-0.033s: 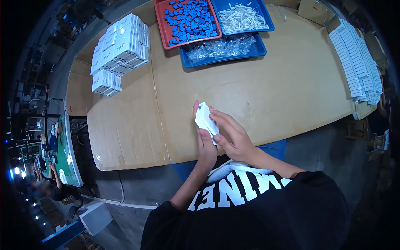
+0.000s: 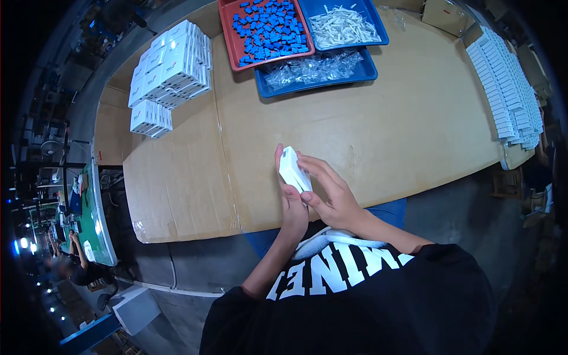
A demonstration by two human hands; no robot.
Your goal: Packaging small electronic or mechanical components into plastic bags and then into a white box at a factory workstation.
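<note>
Nearer than the red tray (image 2: 229,18), the left hand (image 2: 291,206) and right hand (image 2: 336,198) clamp a white box (image 2: 290,168); likely light, stiff, crushable; best gripped by its long sides.

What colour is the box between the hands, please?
The box is white; the head view shows it best.

A broad table covered in tan cardboard (image 2: 402,130), its seam closed with a strip of clear tape (image 2: 222,136), carries a stack of small white cartons (image 2: 177,65) at 10 o'clock and long, dense rows of slim white boxes (image 2: 503,89) between 2 and 3. A rectangular red plastic tray (image 2: 230,35) sits at 11 o'clock, beside two overlapping blue plastic trays (image 2: 322,86) at 12.
</note>
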